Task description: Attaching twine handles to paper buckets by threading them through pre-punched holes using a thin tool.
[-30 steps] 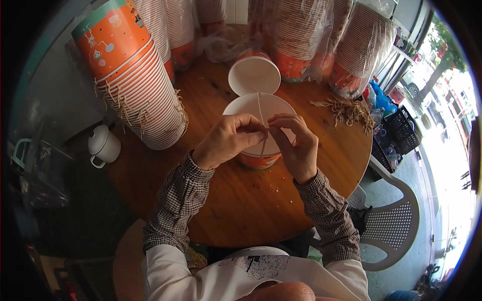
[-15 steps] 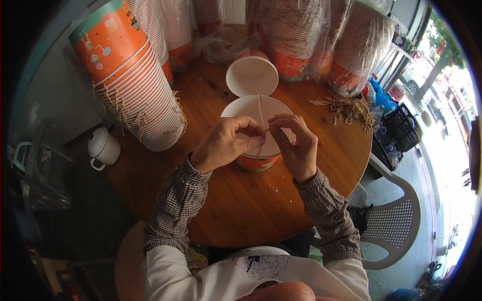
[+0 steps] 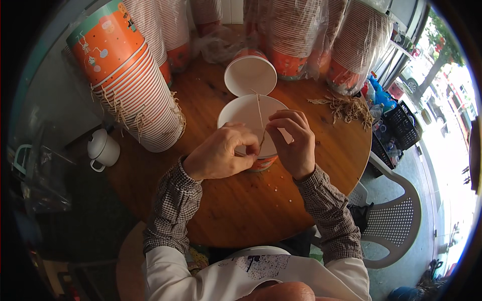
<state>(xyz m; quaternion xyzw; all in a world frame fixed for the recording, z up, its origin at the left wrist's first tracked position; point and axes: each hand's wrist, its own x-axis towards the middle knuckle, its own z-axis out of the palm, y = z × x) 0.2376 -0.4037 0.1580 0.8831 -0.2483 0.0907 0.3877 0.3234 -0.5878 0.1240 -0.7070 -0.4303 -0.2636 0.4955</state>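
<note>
One cord [image 3: 260, 113] above one upright bucket [image 3: 236, 111]

From my remote seat I see two hands: the left hand [image 3: 223, 151] bends its fingertips at the cord's lower end, the right hand [image 3: 297, 135] curls thumb and forefinger beside it. I can't tell whether either truly grips. The cord crosses the bucket's mouth to the far rim. A loose pinch could drop it inside; a hard tug might tip the bucket. Beyond: one bucket on its side [image 3: 251, 76], one unwrapped stack [image 3: 145, 108], one cord bundle [image 3: 345, 109]; wrapped stacks [image 3: 296, 37] overlap too much to count.
</note>
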